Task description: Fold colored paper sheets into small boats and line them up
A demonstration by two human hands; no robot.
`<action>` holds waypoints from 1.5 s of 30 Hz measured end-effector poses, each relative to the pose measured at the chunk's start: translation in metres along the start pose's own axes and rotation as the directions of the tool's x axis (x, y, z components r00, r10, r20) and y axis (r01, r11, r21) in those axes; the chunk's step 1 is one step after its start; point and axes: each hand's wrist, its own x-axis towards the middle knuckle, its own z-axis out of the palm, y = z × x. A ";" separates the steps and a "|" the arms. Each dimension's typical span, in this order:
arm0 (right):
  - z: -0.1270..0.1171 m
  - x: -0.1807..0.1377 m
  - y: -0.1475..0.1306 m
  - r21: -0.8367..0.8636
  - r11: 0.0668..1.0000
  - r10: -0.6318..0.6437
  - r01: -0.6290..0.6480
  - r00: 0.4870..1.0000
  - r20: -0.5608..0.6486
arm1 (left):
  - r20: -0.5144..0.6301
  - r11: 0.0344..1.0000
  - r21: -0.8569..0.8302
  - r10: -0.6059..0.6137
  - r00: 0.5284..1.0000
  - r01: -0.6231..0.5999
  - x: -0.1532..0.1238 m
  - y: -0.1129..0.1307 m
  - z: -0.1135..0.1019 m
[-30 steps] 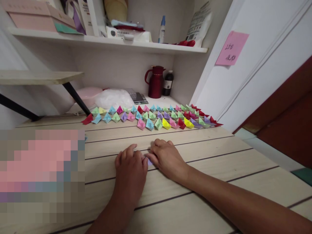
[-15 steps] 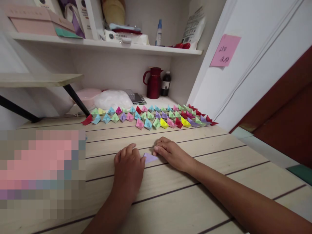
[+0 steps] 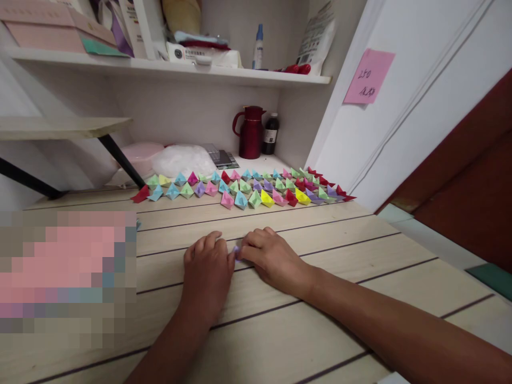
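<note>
My left hand [image 3: 207,272] and my right hand [image 3: 269,260] rest close together on the pale wooden floor [image 3: 280,330]. Between their fingertips lies a small lilac piece of folded paper [image 3: 237,252], mostly hidden under the fingers. Both hands have curled fingers pressing on it. Beyond them, several small folded paper boats [image 3: 248,189] in many colours stand in rows on the floor.
A dark red jug [image 3: 251,132] and a dark bottle [image 3: 271,134] stand at the back under a white shelf [image 3: 168,68] loaded with boxes and bottles. A pink sticky note [image 3: 368,77] hangs on the white door at right. A blurred patch covers the left.
Half a second ago the lilac paper lay exposed between my hands; now my right hand has slid back left over it, and the hands meet again.
</note>
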 end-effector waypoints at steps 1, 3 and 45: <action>-0.001 -0.001 -0.003 -0.049 0.998 -0.039 0.039 0.999 0.008 | -0.003 1.000 -0.011 0.003 1.000 -0.003 0.001 -0.002 0.000; -0.003 -0.003 -0.010 -0.130 0.988 -0.082 0.085 0.996 0.023 | 0.002 0.999 -0.045 0.015 1.000 -0.015 0.003 -0.008 -0.001; -0.001 -0.001 -0.010 0.142 0.976 0.159 -0.163 0.987 0.035 | 0.075 0.998 -0.030 0.059 0.995 -0.057 0.009 0.003 -0.038</action>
